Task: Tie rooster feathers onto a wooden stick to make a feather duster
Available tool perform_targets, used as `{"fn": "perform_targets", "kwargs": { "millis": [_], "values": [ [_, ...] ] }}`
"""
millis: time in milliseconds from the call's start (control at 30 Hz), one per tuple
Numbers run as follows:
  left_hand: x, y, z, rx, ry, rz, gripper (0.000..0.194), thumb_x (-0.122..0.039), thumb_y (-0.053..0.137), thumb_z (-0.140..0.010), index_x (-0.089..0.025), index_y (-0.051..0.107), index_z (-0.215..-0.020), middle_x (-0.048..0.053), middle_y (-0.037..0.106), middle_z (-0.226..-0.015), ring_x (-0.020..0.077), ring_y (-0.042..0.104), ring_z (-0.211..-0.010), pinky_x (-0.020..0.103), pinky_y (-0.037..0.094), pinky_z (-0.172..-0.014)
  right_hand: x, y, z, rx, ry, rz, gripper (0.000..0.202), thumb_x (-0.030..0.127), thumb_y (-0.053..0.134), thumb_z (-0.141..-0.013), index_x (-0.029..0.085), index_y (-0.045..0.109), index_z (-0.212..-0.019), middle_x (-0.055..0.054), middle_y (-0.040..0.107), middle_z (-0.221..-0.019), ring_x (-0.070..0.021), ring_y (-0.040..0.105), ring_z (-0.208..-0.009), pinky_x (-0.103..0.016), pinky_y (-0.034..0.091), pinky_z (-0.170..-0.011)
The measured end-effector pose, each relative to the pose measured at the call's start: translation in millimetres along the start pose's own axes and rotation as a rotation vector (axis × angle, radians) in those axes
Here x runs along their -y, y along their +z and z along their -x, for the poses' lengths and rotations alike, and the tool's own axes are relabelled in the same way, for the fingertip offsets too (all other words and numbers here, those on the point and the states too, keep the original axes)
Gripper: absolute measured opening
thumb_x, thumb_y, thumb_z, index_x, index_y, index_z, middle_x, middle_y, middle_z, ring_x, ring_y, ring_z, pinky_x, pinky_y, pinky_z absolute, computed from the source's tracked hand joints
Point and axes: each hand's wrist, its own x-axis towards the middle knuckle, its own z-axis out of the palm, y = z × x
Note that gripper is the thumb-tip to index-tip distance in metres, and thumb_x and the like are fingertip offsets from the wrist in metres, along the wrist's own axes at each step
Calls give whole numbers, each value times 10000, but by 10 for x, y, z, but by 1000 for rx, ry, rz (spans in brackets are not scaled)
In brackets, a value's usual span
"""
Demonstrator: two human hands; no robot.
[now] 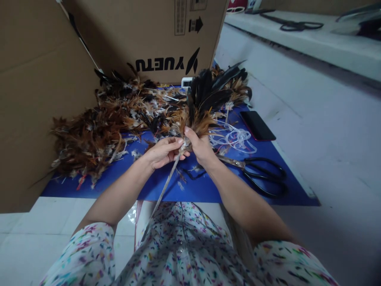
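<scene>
A bundle of feathers (205, 95), brown at the base with long black plumes above, stands upright at the middle. My right hand (199, 147) is closed round its base, thumb on the brown feathers. Against the lower end of the bundle my left hand (166, 152) pinches with thumb and fingers near a pale band. A thin grey stick or strip (165, 186) runs from between my hands down to my lap. Loose brown feathers (89, 139) are heaped at the left and behind the bundle.
Black-handled scissors (263, 174) lie right of my right hand on the blue table (166, 190). Beyond them are clear tubing (238, 139) and a phone (257, 125). Cardboard (119, 31) stands behind and left. A ledge (333, 43) at the right holds more scissors (297, 26).
</scene>
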Motion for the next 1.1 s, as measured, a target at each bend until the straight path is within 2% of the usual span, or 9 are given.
{"fn": "perform_targets", "kwargs": {
  "millis": [133, 233, 333, 467, 567, 667, 800, 967, 1100],
  "values": [
    [-12, 6, 5, 32, -39, 9, 186, -245, 709, -832, -75, 639, -807, 89, 677, -727, 103, 661, -601, 164, 538, -548, -16, -11, 10, 34, 123, 38, 412, 587, 641, -785, 209, 562, -642, 44, 524, -507, -95, 463, -411, -253, 411, -421],
    [-17, 8, 17, 71, -71, 17, 203, -263, 702, -839, -67, 655, -820, 111, 695, -761, 88, 630, -581, 167, 515, -534, -24, -19, 4, 10, 38, 28, 326, 541, 673, -782, 219, 642, -745, 15, 661, -694, -128, 627, -627, -263, 531, -619],
    [-14, 11, 39, 97, -87, 41, 227, -287, 720, -822, -69, 655, -818, 115, 693, -748, 86, 600, -556, 176, 482, -506, -17, -21, -7, 29, -2, 37, 311, 535, 671, -789, 228, 687, -833, -9, 717, -860, -161, 680, -864, -295, 545, -834],
    [-30, 25, 83, 139, -87, 62, 263, -319, 752, -784, -81, 639, -801, 94, 662, -711, 81, 551, -528, 184, 428, -483, -14, -34, -25, 95, -31, 20, 316, 543, 663, -798, 237, 698, -871, -3, 706, -822, -180, 661, -1004, -327, 504, -959],
    [-62, 39, 108, 154, -90, 44, 295, -336, 774, -757, -92, 608, -781, 67, 617, -681, 66, 505, -504, 172, 379, -460, -36, -63, -45, 167, -9, 17, 331, 555, 648, -813, 229, 697, -847, 3, 689, -766, -181, 662, -964, -344, 486, -983],
    [-88, 57, 112, 112, -95, 21, 321, -332, 785, -745, -111, 552, -749, 18, 533, -635, 39, 439, -474, 143, 312, -431, -54, -91, -66, 225, 28, 22, 383, 588, 633, -815, 211, 696, -836, -13, 707, -827, -193, 666, -947, -359, 490, -974],
    [-101, 110, 112, 35, -54, -25, 384, -353, 800, -727, -137, 483, -720, -40, 419, -593, 6, 339, -446, 110, 224, -414, -42, -97, -84, 198, 15, -9, 376, 582, 670, -790, 228, 709, -909, -24, 728, -998, -191, 615, -1153, -353, 395, -1104],
    [-133, 214, 148, -62, 23, -162, 429, -412, 794, -720, -136, 468, -684, -43, 419, -574, -1, 302, -424, 115, 182, -399, -23, -93, -91, 194, 14, -49, 388, 574, 682, -784, 252, 708, -998, -20, 724, -1089, -186, 593, -1199, -388, 357, -1143],
    [-182, 303, 179, -146, 59, -262, 358, -354, 711, -816, -133, 468, -673, -35, 444, -565, 1, 304, -413, 118, 183, -397, -6, -100, -88, 188, 9, -76, 400, 573, 687, -776, 264, 699, -1030, -6, 720, -1111, -193, 574, -1227, -385, 364, -1136]
  ]
}}
